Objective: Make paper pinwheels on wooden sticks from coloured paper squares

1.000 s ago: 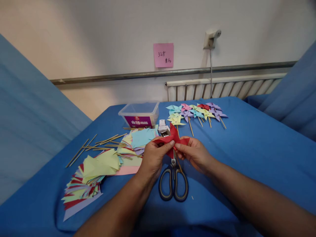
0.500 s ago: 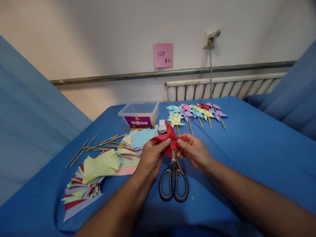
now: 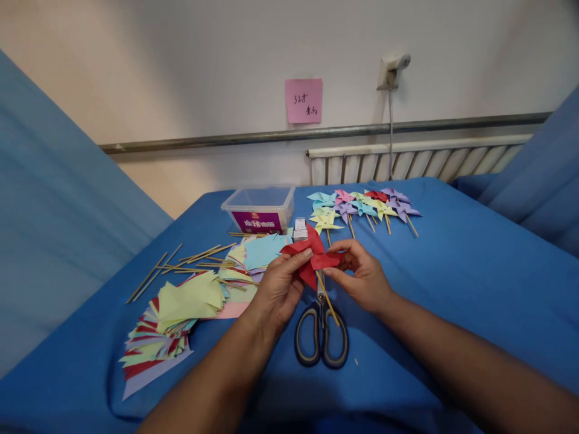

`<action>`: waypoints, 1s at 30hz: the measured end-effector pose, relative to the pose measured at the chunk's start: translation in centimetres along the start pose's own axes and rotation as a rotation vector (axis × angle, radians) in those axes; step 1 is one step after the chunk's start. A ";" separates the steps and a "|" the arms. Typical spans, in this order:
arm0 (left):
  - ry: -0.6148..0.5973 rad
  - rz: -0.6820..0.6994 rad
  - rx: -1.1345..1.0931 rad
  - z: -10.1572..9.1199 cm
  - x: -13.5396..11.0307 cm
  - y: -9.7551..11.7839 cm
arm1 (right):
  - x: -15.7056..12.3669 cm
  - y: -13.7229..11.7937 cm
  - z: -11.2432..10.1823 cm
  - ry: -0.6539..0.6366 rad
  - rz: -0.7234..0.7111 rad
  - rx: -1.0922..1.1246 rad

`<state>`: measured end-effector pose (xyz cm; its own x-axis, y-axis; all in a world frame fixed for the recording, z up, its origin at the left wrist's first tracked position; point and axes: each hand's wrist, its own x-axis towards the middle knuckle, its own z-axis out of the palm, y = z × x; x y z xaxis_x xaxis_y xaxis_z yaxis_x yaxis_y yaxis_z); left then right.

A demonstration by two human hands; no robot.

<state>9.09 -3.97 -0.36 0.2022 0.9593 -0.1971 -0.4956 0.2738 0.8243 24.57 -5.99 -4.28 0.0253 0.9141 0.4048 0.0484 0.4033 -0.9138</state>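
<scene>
A red paper pinwheel on a thin wooden stick is held up over the table. My left hand pinches it from the left, thumb on the front near the centre. On the other side my right hand has its thumb and curled fingers about the right blade; the fingers behind the blade are partly hidden. Directly below lies a pair of scissors with dark handles, its blades mostly covered by the pinwheel and stick. A small white box stands just behind the pinwheel.
Finished pinwheels in several colours lie at the back right. Left of my hands are stacked coloured paper pieces, blue paper squares and loose wooden sticks. A clear plastic tub with a purple label stands behind them.
My right thumb has slid off the pinwheel's front towards the right blade, and the fingers have opened a little around it. More of the stick shows. The left hand keeps its pinch.
</scene>
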 end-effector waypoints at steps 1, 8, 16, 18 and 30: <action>0.001 -0.006 0.001 0.0 0.0 0.0 | 0.0 0.0 -0.1 -0.010 -0.033 -0.023; -0.038 -0.059 0.002 0.2 -0.2 0.0 | 0.1 0.2 -0.2 -0.041 -0.068 -0.076; -0.060 -0.089 0.026 0.1 -0.3 -0.1 | 0.3 -0.2 -0.3 -0.065 -0.071 -0.001; -0.062 -0.092 0.011 0.1 -0.3 -0.1 | 0.3 -0.3 -0.4 -0.077 -0.108 -0.032; -0.077 -0.116 -0.038 -0.2 -0.3 -0.3 | 0.4 0.8 -0.2 -0.053 -0.115 0.072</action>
<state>9.03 -4.31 -0.68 0.3238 0.9132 -0.2473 -0.4966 0.3866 0.7771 24.84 -5.29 -4.85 -0.0296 0.8617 0.5065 -0.0239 0.5059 -0.8622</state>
